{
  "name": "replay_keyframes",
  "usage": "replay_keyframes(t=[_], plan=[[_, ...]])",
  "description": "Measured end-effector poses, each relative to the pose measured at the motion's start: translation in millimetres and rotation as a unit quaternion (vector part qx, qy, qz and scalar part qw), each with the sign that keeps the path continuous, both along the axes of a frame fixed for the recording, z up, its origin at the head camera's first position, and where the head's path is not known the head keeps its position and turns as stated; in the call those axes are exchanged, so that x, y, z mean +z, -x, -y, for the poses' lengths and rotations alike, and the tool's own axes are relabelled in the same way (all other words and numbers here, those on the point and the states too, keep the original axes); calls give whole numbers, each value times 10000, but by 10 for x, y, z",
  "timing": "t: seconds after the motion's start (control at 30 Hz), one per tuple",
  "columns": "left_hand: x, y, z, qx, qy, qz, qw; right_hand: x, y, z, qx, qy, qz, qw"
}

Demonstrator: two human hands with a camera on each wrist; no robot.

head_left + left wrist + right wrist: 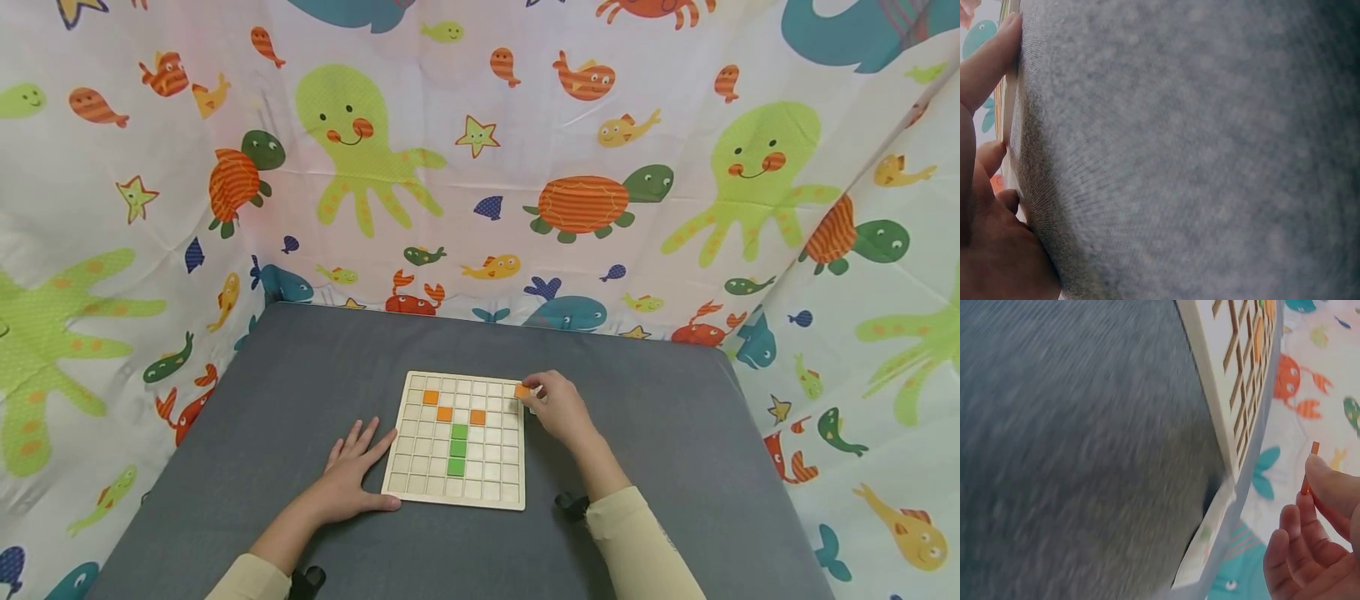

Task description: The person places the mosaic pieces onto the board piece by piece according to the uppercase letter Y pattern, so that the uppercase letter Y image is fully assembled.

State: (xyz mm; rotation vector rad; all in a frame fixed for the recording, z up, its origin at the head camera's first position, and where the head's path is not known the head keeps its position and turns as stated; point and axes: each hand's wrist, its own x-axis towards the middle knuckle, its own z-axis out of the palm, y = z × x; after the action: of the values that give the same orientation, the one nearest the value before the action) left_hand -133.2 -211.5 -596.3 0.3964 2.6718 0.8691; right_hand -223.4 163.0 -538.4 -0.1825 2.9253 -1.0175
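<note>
A square wooden grid board [489, 489] lies on the grey cloth, with three orange tiles [445, 414] and a column of three green tiles [458, 448] in its cells. Between thumb and fingertips my right hand [561, 408] pinches another orange tile [1311, 465], over the board's far right corner in the head view. The right wrist view shows that tile edge-on, thin and flat. My left hand [341, 487] rests at the board's left side with fingers spread. Its index fingertip is at the left edge, and its thumb lies at the near left corner.
Grey cloth [322, 375] covers the table around the board. A pale flat piece [1197, 550] with a green mark lies by the board's corner. Behind the table and at both sides hangs a curtain [450, 183] printed with sea animals.
</note>
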Motion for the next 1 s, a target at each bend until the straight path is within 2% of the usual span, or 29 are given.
replay_keyframes(t=[0.33,0.53,0.77,1.0], plan=[[-4,4,-9,32,23,39,10000,-122,93,292,328,-265,116,9990],[-2,12,-3,-2,37,-12,10000,-191,138,397,332,-506,223,9979],[18,-3,-19,1,29,22,10000,-229,164,451,136,-496,516,9973],[32,-11,-15,19,49,-42,10000,-256,163,465,288,-749,337,9962]])
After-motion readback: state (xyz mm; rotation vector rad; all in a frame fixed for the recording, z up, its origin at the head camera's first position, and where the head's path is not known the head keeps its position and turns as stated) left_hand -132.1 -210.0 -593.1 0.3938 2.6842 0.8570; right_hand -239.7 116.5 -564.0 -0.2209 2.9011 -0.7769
